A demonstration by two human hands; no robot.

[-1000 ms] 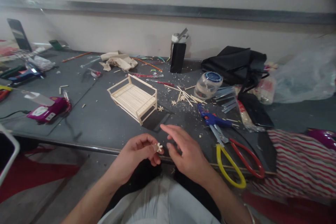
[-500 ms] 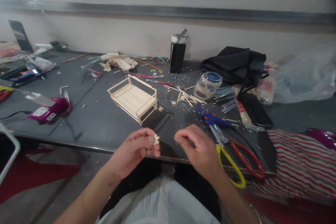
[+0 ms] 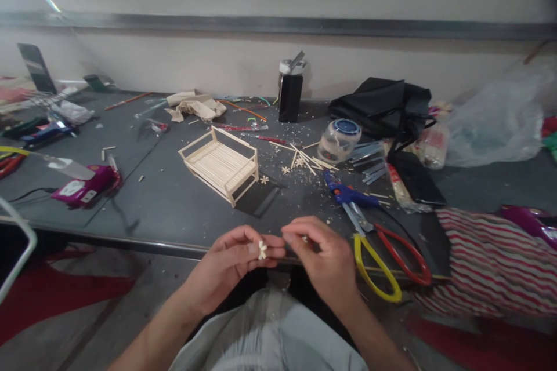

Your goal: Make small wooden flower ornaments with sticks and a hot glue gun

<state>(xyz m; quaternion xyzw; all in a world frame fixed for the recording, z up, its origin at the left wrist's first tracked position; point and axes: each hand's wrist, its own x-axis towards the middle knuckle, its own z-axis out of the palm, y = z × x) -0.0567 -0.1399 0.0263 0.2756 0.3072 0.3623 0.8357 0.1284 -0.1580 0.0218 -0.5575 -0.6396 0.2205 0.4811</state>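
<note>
Between the thumb and fingers of my left hand (image 3: pixel 232 258) is a small pale flower-shaped wooden piece (image 3: pixel 262 250). My right hand (image 3: pixel 322 252) is closed in a pinch just to its right, close to the left fingertips; what it pinches is too small to make out. Beyond both hands stands a small slatted wooden frame (image 3: pixel 220 165) with raised rails. More flower-shaped pieces lie to the right of the frame, one (image 3: pixel 264 179) beside its corner and another (image 3: pixel 285 170) farther back.
Thin sticks (image 3: pixel 304 159) lie near a jar (image 3: pixel 339 140). Scissors (image 3: pixel 374 249) and a blue glue gun (image 3: pixel 348 192) are at the right, beside a striped cloth (image 3: pixel 491 261). A phone (image 3: pixel 290 97) leans on a bottle. A purple device (image 3: pixel 85 185) sits left.
My left fingers have spread out toward the right, and my right hand has come nearer to them. The flower-shaped piece is still in my left hand. The view has shifted slightly.
</note>
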